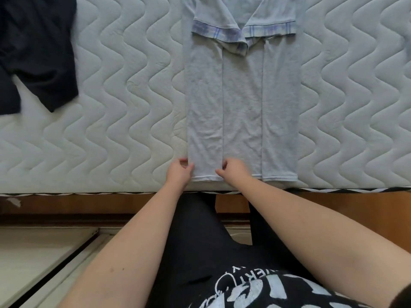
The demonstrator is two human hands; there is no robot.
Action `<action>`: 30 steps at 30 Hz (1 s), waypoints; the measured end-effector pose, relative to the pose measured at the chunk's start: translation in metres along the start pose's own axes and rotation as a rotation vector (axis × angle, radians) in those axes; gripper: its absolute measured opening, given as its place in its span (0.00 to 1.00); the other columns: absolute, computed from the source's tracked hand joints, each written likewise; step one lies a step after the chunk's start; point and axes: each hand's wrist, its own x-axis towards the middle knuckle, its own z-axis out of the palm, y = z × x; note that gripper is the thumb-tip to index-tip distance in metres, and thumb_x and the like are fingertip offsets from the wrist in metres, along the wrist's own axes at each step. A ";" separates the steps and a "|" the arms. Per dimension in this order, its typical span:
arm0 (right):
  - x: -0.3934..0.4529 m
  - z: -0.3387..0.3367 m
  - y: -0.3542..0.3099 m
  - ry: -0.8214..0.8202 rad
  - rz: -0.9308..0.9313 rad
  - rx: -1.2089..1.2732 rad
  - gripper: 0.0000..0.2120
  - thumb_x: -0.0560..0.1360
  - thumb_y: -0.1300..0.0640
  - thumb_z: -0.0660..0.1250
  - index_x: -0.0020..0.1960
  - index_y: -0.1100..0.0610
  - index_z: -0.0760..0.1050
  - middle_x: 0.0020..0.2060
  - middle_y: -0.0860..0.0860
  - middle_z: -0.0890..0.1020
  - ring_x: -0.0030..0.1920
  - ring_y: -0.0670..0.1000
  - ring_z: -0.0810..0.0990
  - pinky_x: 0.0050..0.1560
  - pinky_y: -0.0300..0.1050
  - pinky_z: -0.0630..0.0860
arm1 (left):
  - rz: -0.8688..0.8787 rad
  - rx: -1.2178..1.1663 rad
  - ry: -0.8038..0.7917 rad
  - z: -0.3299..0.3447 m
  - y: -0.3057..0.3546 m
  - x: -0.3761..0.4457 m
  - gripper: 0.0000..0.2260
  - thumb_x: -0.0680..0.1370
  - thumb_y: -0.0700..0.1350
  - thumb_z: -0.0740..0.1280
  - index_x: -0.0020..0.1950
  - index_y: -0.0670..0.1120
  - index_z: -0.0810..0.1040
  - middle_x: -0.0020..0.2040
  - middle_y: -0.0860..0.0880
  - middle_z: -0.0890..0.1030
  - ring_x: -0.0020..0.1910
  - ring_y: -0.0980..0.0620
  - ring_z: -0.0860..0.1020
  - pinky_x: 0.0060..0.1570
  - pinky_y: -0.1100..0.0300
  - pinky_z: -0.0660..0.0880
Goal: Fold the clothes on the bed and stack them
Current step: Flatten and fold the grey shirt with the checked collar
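A light grey T-shirt [242, 112] lies flat on the bed [124, 96], near its front edge and roughly at the middle of the view. The garment runs lengthwise away from the person, with the hem toward the front edge of the mattress. Both long sides are folded inward over the body, forming two panels; a strip of the body shows between their inner edges. The two sleeves lie folded onto the upper part of the shirt, their plaid-trimmed cuffs in blue and lilac meeting at the centre line. The fabric carries light creases, most of them on the left panel.

A dark navy garment [35, 52] lies unfolded on the bed at the far left, well apart from the grey shirt.

Both forearms reach forward over the bed edge. The left hand [179, 171] sits at the outer corner of the left panel at the hem, its fingers curled and pinching the fabric edge between thumb and fingertips. The right hand [233, 168] sits at the inner edge of the same panel at the hem, fingers curled inward and pinching the cloth there. Both hands rest low against the mattress surface.
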 end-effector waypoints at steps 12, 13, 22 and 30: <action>-0.001 0.010 0.020 0.120 0.144 0.010 0.06 0.78 0.51 0.65 0.45 0.52 0.72 0.44 0.52 0.79 0.45 0.54 0.77 0.40 0.46 0.71 | -0.052 -0.052 -0.104 0.011 -0.004 -0.008 0.12 0.77 0.47 0.70 0.58 0.48 0.70 0.52 0.48 0.78 0.52 0.48 0.78 0.50 0.55 0.73; 0.000 0.010 0.021 0.112 0.141 0.028 0.07 0.78 0.51 0.66 0.42 0.51 0.71 0.43 0.51 0.79 0.44 0.53 0.77 0.40 0.46 0.71 | -0.044 -0.040 -0.124 0.012 -0.004 -0.009 0.15 0.77 0.46 0.70 0.61 0.47 0.71 0.54 0.48 0.78 0.53 0.48 0.78 0.52 0.54 0.74; 0.027 -0.030 -0.014 0.366 -0.030 0.347 0.11 0.77 0.44 0.66 0.53 0.50 0.77 0.41 0.43 0.77 0.43 0.46 0.76 0.43 0.42 0.69 | 0.038 0.114 -0.061 0.011 -0.012 -0.005 0.11 0.80 0.45 0.66 0.61 0.44 0.78 0.50 0.49 0.79 0.47 0.52 0.74 0.48 0.59 0.68; 0.053 -0.067 -0.048 0.424 0.070 0.247 0.06 0.77 0.50 0.66 0.45 0.51 0.74 0.43 0.49 0.80 0.43 0.51 0.77 0.38 0.44 0.69 | 0.014 0.074 0.001 0.007 -0.006 0.002 0.05 0.78 0.42 0.69 0.52 0.48 0.76 0.41 0.54 0.77 0.42 0.54 0.76 0.44 0.59 0.69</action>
